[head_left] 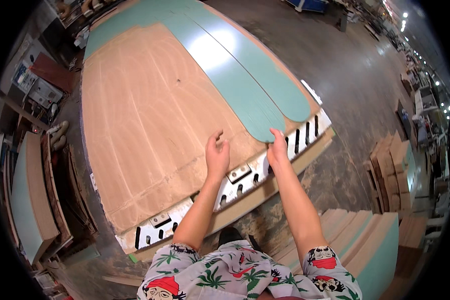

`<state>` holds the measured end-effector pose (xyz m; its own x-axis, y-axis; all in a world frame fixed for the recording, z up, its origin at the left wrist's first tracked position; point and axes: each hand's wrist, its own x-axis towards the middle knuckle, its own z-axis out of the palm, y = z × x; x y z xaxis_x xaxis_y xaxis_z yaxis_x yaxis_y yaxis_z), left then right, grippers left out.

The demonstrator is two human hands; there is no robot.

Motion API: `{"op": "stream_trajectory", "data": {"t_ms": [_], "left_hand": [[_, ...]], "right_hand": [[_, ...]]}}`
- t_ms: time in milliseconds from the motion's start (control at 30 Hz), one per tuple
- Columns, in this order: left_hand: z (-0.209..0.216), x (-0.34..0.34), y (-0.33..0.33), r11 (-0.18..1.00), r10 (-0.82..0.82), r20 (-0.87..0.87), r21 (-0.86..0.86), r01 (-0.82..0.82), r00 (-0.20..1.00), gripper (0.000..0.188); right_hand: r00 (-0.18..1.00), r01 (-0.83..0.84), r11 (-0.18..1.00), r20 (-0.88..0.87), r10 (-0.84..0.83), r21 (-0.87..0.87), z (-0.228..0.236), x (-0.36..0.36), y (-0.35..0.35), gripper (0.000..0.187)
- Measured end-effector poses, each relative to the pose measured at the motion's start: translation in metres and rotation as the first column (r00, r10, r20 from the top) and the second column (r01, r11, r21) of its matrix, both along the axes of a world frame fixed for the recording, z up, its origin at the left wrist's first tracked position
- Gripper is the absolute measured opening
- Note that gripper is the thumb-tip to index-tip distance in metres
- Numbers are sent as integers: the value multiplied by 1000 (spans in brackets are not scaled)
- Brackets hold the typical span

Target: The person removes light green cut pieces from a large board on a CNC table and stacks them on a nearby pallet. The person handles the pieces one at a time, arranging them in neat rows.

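Two long teal boards with rounded near ends lie side by side on the big worktable. At the rounded end of the left teal board (250, 107), my right hand (278, 146) is closed on the edge, thumb on top and fingers mostly hidden beneath. The other teal board (280, 85) lies just to its right, a narrow dark gap between them. My left hand (218, 152) hovers over the bare tan surface near the table's front edge, fingers curled but apart, holding nothing.
A white slotted metal strip (252, 172) runs along the front edge of the tan worktable (150, 110). Stacked teal-faced boards (365, 240) stand at my right, with wooden blocks (392, 170) beyond. Curved panels (32, 195) lean on the left.
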<state>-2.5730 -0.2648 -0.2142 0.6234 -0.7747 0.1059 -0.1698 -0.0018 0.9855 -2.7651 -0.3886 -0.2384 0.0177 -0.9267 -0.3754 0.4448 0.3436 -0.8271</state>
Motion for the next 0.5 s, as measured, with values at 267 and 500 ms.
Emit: {"op": "stream_trajectory", "data": {"t_ms": [267, 500], "left_hand": [[-18, 28, 25, 995, 90, -337, -10, -99, 937, 32], [-5, 33, 18, 995, 65, -432, -36, -89, 900, 31]], "right_hand": [[964, 120, 972, 212, -163, 203, 26, 20, -29, 49], [964, 219, 929, 81, -253, 299, 7, 8, -23, 43]]}}
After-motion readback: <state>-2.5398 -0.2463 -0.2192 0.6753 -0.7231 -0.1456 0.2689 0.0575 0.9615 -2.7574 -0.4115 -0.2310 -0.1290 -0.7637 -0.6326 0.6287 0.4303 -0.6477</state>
